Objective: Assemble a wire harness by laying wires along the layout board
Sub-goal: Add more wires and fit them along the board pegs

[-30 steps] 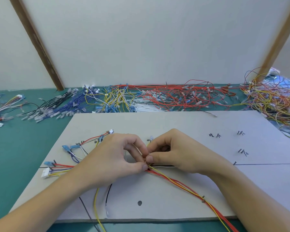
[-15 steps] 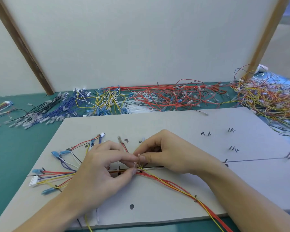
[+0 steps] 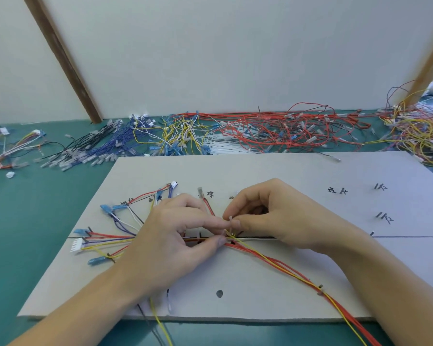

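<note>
A grey layout board [image 3: 285, 176] with drawn lines and handwritten marks lies on the green table. A bundle of red, yellow, purple and white wires [image 3: 110, 242] runs along its black line and fans out left to blue terminals and a white connector [image 3: 76, 245]. My left hand [image 3: 175, 236] pinches the bundle at the board's middle between thumb and forefinger. My right hand [image 3: 268, 216] pinches a small white cable tie [image 3: 231, 222] standing up at the same spot. Red and yellow wires [image 3: 298, 273] trail off to the lower right past a peg.
Heaps of loose wires line the table behind the board: black and blue [image 3: 95, 148] at left, yellow and white [image 3: 180, 136] in the middle, red [image 3: 285, 131] to the right, mixed orange and yellow [image 3: 420, 131] at far right. A small harness [image 3: 8, 151] lies far left.
Both hands stay together on the bundle at the board's middle. The white tie now stands up between my right thumb and forefinger. The view has shifted slightly.
</note>
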Demonstrator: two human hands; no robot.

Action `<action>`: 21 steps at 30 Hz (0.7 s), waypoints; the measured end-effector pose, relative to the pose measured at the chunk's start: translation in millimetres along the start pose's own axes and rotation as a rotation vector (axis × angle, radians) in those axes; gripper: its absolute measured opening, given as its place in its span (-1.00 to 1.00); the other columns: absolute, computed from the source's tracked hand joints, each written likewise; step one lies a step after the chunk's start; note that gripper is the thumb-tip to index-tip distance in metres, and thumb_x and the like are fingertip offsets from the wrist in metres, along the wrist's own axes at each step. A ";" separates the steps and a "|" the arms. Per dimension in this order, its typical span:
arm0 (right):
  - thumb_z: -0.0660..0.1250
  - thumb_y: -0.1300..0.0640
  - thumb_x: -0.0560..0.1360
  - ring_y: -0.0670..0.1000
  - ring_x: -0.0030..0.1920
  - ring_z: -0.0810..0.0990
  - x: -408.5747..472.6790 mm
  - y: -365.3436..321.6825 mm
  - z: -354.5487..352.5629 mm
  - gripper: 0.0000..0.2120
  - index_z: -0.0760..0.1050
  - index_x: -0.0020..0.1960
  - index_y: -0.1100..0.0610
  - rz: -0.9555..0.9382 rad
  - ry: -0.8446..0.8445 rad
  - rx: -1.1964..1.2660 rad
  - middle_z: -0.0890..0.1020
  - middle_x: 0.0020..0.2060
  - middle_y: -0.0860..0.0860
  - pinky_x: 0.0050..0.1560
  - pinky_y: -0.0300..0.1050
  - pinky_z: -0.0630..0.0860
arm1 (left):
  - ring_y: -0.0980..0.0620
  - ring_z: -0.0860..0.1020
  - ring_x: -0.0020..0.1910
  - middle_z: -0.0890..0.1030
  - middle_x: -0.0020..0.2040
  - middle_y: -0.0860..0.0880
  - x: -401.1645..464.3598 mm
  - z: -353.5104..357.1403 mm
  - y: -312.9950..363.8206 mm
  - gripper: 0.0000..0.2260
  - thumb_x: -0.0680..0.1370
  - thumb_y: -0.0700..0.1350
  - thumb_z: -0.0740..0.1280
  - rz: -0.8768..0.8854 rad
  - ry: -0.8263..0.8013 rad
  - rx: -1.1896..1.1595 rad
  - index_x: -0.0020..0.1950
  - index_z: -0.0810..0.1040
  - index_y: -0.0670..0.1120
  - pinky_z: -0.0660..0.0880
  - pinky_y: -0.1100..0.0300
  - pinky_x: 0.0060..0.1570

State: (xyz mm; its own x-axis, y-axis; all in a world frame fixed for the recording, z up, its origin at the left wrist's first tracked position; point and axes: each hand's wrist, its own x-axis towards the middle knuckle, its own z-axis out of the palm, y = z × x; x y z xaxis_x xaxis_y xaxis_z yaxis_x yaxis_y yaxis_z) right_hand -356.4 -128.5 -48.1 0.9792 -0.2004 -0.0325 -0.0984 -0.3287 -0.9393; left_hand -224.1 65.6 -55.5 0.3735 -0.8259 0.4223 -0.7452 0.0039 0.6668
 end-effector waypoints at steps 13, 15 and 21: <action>0.45 0.23 0.56 -0.06 -0.16 0.69 -0.9 -5.3 0.8 -0.93 0.71 0.00 0.12 0.037 0.019 -0.052 0.76 -0.17 0.05 -0.04 -0.12 0.61 | 0.09 0.66 -0.01 0.66 -0.12 0.14 0.5 -0.2 -1.7 -0.80 0.39 -0.08 0.56 0.014 0.011 0.013 0.00 0.79 0.10 0.56 0.11 0.04; 0.45 0.22 0.56 -0.06 -0.16 0.69 -0.8 -5.3 1.2 -0.93 0.71 0.00 0.12 0.036 0.013 -0.055 0.76 -0.17 0.05 -0.04 -0.13 0.60 | 0.09 0.66 -0.02 0.66 -0.11 0.15 0.8 -0.1 -1.7 -0.79 0.40 -0.08 0.56 0.017 0.010 0.011 0.00 0.79 0.11 0.57 0.11 0.04; 0.46 0.22 0.56 -0.09 -0.19 0.68 -0.8 -5.4 1.1 -0.93 0.72 -0.02 0.10 0.023 0.002 -0.063 0.76 -0.19 0.04 -0.12 -0.26 0.57 | 0.08 0.66 -0.03 0.66 -0.12 0.13 0.2 0.1 -2.3 -0.78 0.41 -0.07 0.55 0.008 0.015 0.006 0.02 0.78 0.14 0.57 0.05 0.03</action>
State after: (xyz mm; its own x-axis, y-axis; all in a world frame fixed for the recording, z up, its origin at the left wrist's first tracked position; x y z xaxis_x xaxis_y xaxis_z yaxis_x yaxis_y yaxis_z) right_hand -356.5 -125.6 -43.4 0.9761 -0.2106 -0.0532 -0.1321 -0.3811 -0.9150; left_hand -222.4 65.4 -57.0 0.3757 -0.8176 0.4363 -0.7511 0.0071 0.6601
